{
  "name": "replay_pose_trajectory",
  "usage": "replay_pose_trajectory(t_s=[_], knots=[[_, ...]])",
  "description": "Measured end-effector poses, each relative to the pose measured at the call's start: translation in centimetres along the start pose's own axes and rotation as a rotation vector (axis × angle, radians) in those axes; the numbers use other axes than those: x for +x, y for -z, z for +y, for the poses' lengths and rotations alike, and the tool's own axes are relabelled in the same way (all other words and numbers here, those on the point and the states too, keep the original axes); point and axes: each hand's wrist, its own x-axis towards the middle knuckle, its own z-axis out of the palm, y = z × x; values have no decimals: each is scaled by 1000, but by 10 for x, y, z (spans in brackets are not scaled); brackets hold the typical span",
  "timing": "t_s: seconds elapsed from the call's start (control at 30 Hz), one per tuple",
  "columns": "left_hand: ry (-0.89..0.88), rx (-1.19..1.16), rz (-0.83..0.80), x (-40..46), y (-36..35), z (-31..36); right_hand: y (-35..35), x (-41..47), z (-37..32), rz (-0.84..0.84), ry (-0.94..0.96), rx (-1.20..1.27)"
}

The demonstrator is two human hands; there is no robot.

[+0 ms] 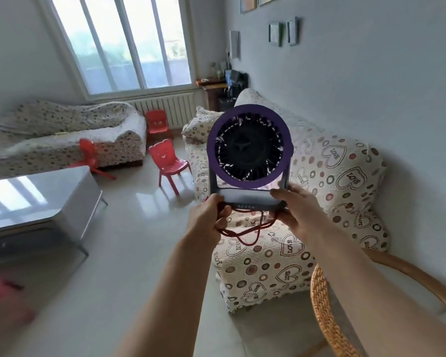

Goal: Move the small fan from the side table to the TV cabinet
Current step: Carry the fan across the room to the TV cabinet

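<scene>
The carry step is in hand: the left hand (207, 220) grips the base's left end and loops of red cord (242, 234), and the right hand (298, 211) grips the right end, holding the small fan (250, 144) upright in midair before the patterned sofa (327, 181). Next, 2 hands must walk it to the TV cabinet, which is out of view.

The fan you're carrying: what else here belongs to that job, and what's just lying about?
Part of the job: small fan, its red cord, left hand, right hand.

Lying about: red chairs, coffee table, covered sofa, wicker chair.
</scene>
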Motion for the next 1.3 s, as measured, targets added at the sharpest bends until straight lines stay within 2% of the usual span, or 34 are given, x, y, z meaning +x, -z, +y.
replay_pose_trajectory(t_s=[0.3,0.5,0.73,1.3], knots=[[-111,-101,179,-22,120,56,-130,-7,44,-198,0,-46],[-129,-154,338,-45,218,98,-227,-27,86,-364,-42,-80],[-246,-197,503,-81,359,154,-365,-68,150,-554,-82,-163],[-354,-283,796,-136,569,208,-565,-144,258,-886,-88,-293]])
